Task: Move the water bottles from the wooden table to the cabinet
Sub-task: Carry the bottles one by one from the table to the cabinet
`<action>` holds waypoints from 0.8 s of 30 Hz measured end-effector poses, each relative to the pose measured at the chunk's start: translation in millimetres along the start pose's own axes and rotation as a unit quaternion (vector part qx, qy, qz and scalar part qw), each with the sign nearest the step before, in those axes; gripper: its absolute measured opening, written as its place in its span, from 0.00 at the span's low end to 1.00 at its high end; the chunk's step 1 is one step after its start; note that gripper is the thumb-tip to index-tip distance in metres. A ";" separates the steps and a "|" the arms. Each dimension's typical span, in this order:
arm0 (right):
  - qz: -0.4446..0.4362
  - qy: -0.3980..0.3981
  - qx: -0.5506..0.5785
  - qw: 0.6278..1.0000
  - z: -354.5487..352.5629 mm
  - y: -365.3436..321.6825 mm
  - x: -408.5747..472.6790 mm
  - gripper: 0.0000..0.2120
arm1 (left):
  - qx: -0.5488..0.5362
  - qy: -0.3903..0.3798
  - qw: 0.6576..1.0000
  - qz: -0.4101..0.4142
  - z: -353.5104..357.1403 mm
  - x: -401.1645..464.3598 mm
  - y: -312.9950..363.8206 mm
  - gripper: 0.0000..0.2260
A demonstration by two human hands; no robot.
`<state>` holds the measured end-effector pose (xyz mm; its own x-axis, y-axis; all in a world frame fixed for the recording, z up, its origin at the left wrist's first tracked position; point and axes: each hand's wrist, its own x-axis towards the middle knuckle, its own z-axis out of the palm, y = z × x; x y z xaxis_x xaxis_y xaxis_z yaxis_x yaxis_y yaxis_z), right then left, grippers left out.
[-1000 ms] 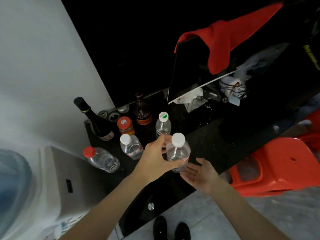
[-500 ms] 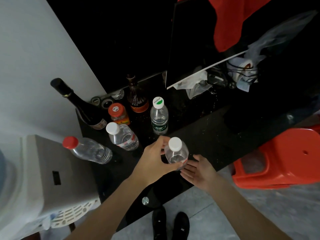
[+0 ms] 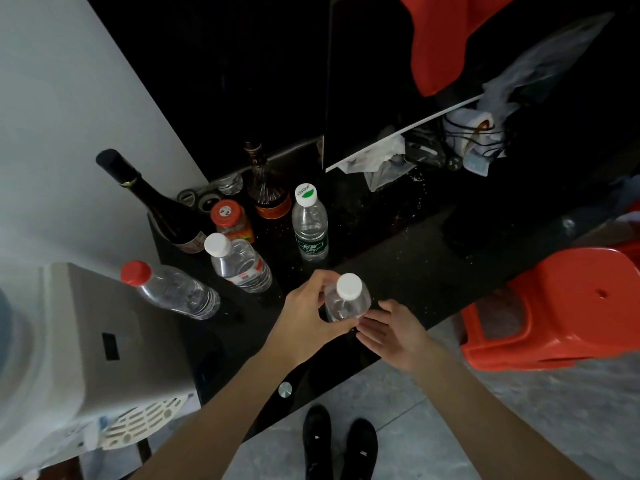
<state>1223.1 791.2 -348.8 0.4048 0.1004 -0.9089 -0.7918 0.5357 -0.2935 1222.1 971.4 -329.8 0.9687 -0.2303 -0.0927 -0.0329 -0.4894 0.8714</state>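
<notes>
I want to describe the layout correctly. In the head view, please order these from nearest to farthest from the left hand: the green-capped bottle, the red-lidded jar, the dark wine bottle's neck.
From the left hand, which grips the white-capped bottle:
1. Green-capped bottle, just beyond the hand.
2. Red-lidded jar, farther back, to the left.
3. Dark wine bottle's neck, far left by the wall.

Four water bottles point(image 3: 311, 223), perhaps two liquor bottles point(image 3: 162, 209).
</notes>
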 end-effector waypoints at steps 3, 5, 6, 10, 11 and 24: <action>0.001 -0.013 -0.004 1.000 -5.7 0.1 -5.5 0.22 | 0.006 -0.014 1.000 -0.010 -1.2 -3.8 1.4 0.28; -0.004 -0.013 -0.018 1.000 -7.5 -0.9 -12.4 0.23 | 0.035 -0.027 0.999 -0.019 -4.4 -4.5 6.0 0.30; -0.008 -0.011 -0.026 1.000 -7.9 -2.6 -16.1 0.22 | 0.057 -0.041 0.997 -0.027 -6.5 -4.9 8.6 0.32; -0.039 -0.013 -0.052 0.998 -7.0 -10.1 -42.8 0.21 | 0.158 -0.119 0.977 -0.077 -24.4 -12.4 27.8 0.49; -0.046 -0.014 -0.064 0.997 -4.7 -11.1 -52.7 0.20 | 0.177 -0.123 0.972 -0.087 -32.3 -15.7 35.2 0.49; -0.307 -0.018 -0.461 0.832 61.1 -40.8 -204.8 0.13 | 0.443 0.065 0.894 0.015 -115.2 -71.3 147.4 0.36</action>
<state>1200.5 800.0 -132.7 0.8634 0.0792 -0.4983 -0.4377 -0.3736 -0.8178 1176.5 1012.6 -139.3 0.9827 -0.1828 0.0306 -0.1853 -0.9721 0.1438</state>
